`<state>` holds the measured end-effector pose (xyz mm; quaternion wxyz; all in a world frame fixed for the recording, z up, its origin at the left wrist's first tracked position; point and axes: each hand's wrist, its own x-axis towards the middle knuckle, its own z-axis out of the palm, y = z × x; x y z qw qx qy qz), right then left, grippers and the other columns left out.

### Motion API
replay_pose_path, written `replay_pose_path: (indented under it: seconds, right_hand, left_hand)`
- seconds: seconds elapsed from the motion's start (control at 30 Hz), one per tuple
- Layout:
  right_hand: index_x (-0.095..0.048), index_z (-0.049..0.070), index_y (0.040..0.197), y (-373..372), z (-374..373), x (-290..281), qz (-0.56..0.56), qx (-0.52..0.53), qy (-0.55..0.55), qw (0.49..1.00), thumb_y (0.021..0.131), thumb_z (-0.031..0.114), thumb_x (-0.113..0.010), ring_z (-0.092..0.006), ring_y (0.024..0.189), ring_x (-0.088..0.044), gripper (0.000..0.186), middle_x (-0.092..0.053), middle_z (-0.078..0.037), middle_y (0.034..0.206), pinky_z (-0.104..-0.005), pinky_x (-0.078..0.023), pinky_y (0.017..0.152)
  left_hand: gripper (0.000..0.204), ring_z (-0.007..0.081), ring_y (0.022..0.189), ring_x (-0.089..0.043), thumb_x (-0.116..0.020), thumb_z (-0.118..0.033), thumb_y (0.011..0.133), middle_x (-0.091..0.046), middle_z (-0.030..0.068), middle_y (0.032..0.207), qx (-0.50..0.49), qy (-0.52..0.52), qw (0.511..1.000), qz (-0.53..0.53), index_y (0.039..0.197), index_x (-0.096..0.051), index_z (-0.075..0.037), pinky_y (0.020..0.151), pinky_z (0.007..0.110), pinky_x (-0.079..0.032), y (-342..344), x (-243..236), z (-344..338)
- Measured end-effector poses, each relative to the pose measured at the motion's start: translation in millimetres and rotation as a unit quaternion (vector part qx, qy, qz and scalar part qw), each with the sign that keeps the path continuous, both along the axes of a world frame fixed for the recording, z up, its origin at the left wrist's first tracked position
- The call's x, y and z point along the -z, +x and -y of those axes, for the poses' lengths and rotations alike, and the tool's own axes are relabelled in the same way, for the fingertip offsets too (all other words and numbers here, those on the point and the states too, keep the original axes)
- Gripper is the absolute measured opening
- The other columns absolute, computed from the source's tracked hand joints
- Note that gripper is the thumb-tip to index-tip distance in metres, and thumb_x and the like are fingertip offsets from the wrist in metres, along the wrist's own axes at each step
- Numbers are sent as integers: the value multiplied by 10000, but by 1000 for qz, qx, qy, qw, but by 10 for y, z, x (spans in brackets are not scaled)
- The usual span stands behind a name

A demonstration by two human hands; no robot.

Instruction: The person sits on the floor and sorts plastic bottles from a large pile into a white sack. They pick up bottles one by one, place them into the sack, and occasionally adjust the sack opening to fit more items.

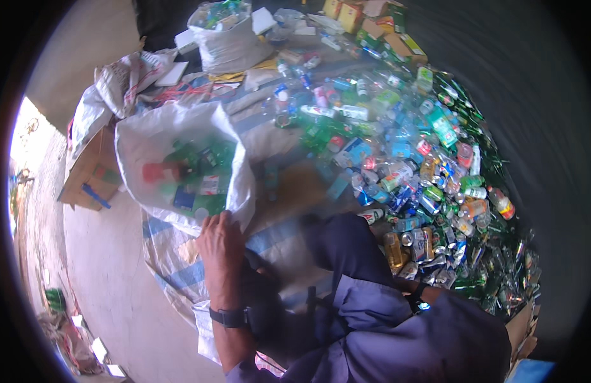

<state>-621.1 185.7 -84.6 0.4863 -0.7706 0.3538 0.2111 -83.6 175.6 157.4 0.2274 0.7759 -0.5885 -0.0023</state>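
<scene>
My left hand [220, 241] is closed on the near rim of a white woven sack [237, 150], its fingers over the edge. The sack's wide mouth faces me, with several green plastic bottles [209, 159] inside. A red shape [158, 171], smeared by motion, shows among them; I cannot tell what it is. My right hand [405, 285] is mostly hidden beyond my bent knee, beside a heap of bottles and cans; only a bit of skin near the wrist watch shows. Its fingers are out of sight. Gold cans [394, 250] lie closest to it.
A large heap of mixed bottles and cans [404, 166] spreads over the right side, against a dark sheet [544, 159]. Another filled white sack [225, 48] stands at the back. A cardboard box [88, 169] leans left of the open sack. A striped tarp [187, 271] lies underneath.
</scene>
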Motion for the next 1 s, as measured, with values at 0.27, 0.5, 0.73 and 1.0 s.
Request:
replay_pose_path:
  seconds: [0.27, 0.5, 0.73, 1.0]
  right_hand:
    - [-696, 17, 1091, -296, -398, 358, 104, 19, -43, 993, 945, 104, -578, -264, 898, -662, 207, -695, -177, 980, -391, -520, 852]
    - [-674, 9, 1056, -584, -585, 971, 177, -2, -93, 980, 973, 78, -525, -291, 921, -636, 184, -659, -194, 974, -400, -499, 881]
    - [-680, 17, 1114, -587, -609, 1110, 283, 7, -120, 952, 970, 114, -554, -308, 978, -663, 215, -693, -195, 1070, -422, -507, 901]
    - [-684, 30, 1150, -533, -607, 1067, 383, 38, -142, 912, 961, 132, -577, -298, 1012, -675, 240, -705, -187, 1120, -414, -513, 902]
  left_hand:
    - [145, 375, 923, -688, -662, -195, 896, -724, 162, 910, -22, 33, 999, 33, 927, -698, -58, 800, 492, -543, -53, 2, 54]
    - [154, 412, 850, -693, -674, -220, 905, -714, 191, 854, -52, 16, 996, 69, 907, -715, -72, 750, 510, -546, -6, 45, 94]
    - [218, 428, 847, -703, -671, -280, 890, -724, 216, 856, -47, 103, 990, 87, 915, -735, -74, 760, 541, -544, -39, -42, 190]
    - [242, 443, 874, -712, -647, -265, 887, -727, 249, 893, -74, 132, 983, 103, 929, -725, -40, 792, 553, -549, -51, -86, 211]
